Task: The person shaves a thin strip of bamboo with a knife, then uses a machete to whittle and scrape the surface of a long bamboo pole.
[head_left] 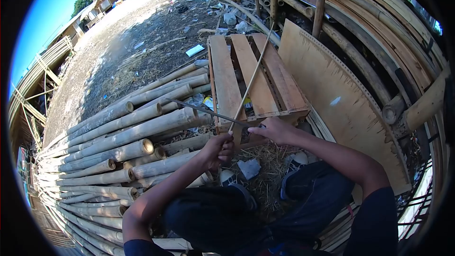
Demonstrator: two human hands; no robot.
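Note:
My left hand (219, 150) is closed around the lower end of a thin bamboo stick (254, 78), which slants up and away over a wooden crate (250, 64). My right hand (275, 132) grips the handle of a long, dark-bladed knife (204, 110). Its narrow blade points left and crosses the stick just above my left fist. Whether the edge bites into the stick I cannot make out. The handle is mostly hidden in my fingers.
Cut bamboo poles (142, 123) lie stacked on my left. A plywood sheet (332, 90) leans at the right, before more poles and planks (374, 23). Between my shoes is a pale flat piece (249, 168) on straw-littered ground. A white block (195, 50) lies farther off.

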